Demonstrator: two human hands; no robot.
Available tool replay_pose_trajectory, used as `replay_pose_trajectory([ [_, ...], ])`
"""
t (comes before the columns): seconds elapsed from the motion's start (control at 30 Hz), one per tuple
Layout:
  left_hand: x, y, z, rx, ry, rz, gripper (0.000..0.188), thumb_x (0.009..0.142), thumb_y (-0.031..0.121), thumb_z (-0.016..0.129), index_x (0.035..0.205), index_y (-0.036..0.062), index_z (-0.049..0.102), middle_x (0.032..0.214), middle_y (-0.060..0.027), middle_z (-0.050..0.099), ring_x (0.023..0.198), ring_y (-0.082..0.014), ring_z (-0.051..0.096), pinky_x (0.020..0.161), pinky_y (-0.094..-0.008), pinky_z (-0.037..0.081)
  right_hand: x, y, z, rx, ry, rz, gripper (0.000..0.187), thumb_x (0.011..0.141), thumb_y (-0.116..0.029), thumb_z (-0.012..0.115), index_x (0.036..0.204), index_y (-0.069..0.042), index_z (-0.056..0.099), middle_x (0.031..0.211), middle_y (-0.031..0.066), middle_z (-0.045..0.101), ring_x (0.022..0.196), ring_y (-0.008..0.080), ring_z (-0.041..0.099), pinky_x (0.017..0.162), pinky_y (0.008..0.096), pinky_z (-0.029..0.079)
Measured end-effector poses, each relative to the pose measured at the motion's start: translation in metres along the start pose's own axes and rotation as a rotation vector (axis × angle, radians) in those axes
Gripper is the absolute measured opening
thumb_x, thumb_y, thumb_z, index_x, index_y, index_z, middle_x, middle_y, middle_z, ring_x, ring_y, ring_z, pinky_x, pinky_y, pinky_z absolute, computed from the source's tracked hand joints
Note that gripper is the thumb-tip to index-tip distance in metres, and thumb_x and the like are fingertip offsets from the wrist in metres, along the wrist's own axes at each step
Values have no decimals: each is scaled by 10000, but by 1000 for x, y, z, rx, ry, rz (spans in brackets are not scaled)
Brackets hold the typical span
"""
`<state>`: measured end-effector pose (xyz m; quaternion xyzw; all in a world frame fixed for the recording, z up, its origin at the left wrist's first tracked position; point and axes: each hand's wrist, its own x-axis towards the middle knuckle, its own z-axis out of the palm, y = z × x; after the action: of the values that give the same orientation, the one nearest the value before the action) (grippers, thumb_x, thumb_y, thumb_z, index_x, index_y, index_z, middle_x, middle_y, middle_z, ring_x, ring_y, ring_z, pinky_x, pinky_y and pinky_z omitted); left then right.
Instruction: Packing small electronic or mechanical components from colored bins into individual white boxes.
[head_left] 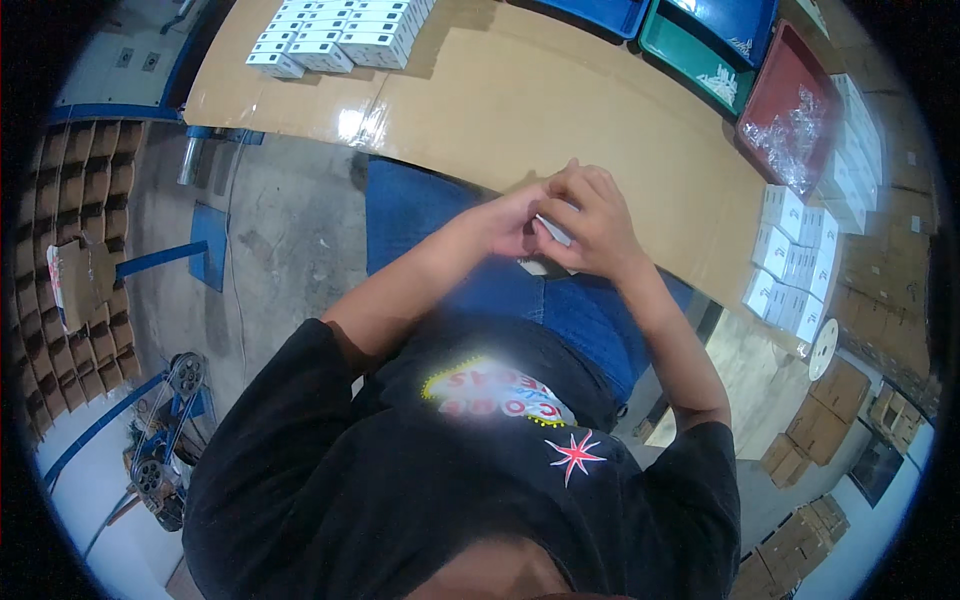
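Observation:
My left hand [512, 222] and my right hand [592, 222] meet at the near edge of the table, in front of my lap. Their fingers are curled together around a small white box [554, 231]. Most of it is hidden by the fingers, and only a pale face shows between the thumbs. The right fingers lie over the top of it, while the left hand supports it from the side.
The cardboard-covered table [560, 110] bears rows of small white boxes [340, 35] at far left. Far right are a green tray [690, 55] with small white parts, blue trays [600, 12], and a red tray [785, 90] with clear plastic bags. White cartons [790, 250] stack at the right edge.

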<state>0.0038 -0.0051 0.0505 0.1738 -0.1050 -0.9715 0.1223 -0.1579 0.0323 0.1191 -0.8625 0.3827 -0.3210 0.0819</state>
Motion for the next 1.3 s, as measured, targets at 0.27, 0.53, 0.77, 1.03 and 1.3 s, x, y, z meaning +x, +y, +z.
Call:
replay_pose_trajectory([
  [0.27, 6, -18, -2, 101, 199, 54, 309, 1035, 369, 554, 1207, 123, 630, 1172, -58, 684, 1049, -172, 688, 861, -359, 606, 1, 5, -2, 39, -15, -25, 235, 687, -208, 759, 850, -96, 632, 890, 83, 588, 872, 281, 610, 796, 400, 486],
  [0.53, 7, -18, -6, 42, 10, 52, 278, 1007, 290, 602, 1202, 95, 633, 1156, -84, 693, 1038, -194, 699, 846, -374, 615, 6, 3, -3, 26, -68, -5, 252, 651, -224, 714, 769, -76, 548, 810, 95, 512, 774, 278, 545, 705, 391, 445],
  [0.77, 8, -23, 1, 6, 155, 57, 281, 1041, 305, 556, 1220, 100, 625, 1171, -72, 690, 1058, -180, 691, 877, -364, 607, 9, 1, -10, 34, -126, -10, 265, 641, -224, 711, 770, -72, 537, 809, 100, 511, 775, 282, 543, 688, 391, 444],
  [1.03, 13, -23, 16, 71, 299, 101, 390, 1074, 416, 480, 1273, 109, 617, 1192, -77, 694, 1064, -199, 695, 862, -390, 622, 8, -1, -21, -51, -92, -51, 259, 653, -220, 725, 766, -80, 539, 793, 88, 522, 743, 271, 548, 648, 388, 443],
  [1.3, 7, 17, 42, 97, 179, 200, 701, 1053, 649, 298, 1396, 96, 561, 1229, -133, 700, 1077, -309, 715, 788, -553, 645, 16, 31, -69, -161, 65, -77, 274, 662, -152, 755, 723, -74, 499, 721, 84, 488, 636, 265, 510, 547, 385, 388],
])
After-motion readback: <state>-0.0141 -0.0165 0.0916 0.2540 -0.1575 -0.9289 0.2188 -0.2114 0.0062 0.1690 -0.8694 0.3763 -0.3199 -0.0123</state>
